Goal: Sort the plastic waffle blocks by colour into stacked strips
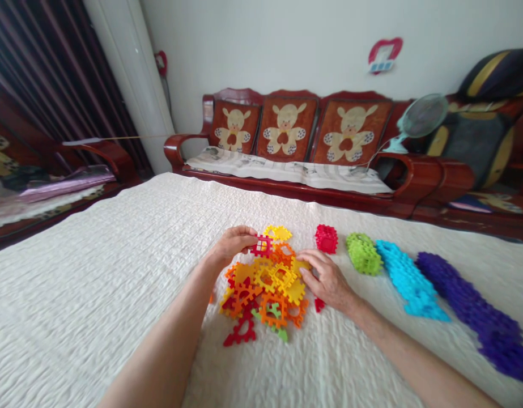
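My left hand [233, 245] pinches a red square interlocking piece with a window grid [262, 246], held just above the far side of a loose pile. That pile holds yellow interlocking pieces [282, 276], orange interlocking pieces [273, 310], red pieces and a few green ones, overlapping each other. At its right edge, my right hand [327, 277] rests with thumb and fingers apart over a yellow piece [301, 264]; a firm grip on it does not show. A small red piece [319, 305] lies beneath the right wrist. Beyond the pile lie yellow pieces [278, 232].
Right of the pile stand a red stack [326, 239], a lime green stack [364, 254], a light blue row [408, 280] and a long purple row [469, 309]. All lie on a white quilted cover [117, 272]. A wooden sofa [286, 181] and a fan [423, 116] are behind.
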Available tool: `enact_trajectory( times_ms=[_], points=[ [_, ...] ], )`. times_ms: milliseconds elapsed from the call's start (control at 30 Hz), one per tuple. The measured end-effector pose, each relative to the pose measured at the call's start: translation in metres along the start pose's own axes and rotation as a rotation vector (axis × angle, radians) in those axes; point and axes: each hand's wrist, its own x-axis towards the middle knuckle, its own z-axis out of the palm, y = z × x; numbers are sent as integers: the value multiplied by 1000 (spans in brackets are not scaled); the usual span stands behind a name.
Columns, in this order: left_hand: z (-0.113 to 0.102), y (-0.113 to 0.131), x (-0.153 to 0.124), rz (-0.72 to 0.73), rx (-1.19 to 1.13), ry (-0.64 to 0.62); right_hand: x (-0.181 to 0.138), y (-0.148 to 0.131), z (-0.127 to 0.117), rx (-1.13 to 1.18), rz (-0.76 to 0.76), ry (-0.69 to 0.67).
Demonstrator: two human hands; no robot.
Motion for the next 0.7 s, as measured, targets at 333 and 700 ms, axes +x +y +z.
enact_trajectory(
  times_ms=[333,700],
  points=[
    [29,8,-13,-67,15,-293,15,-24,-16,100,-63,133],
    [42,10,-18,-55,178,-332,13,-48,-27,-83,-305,88]
  ],
)
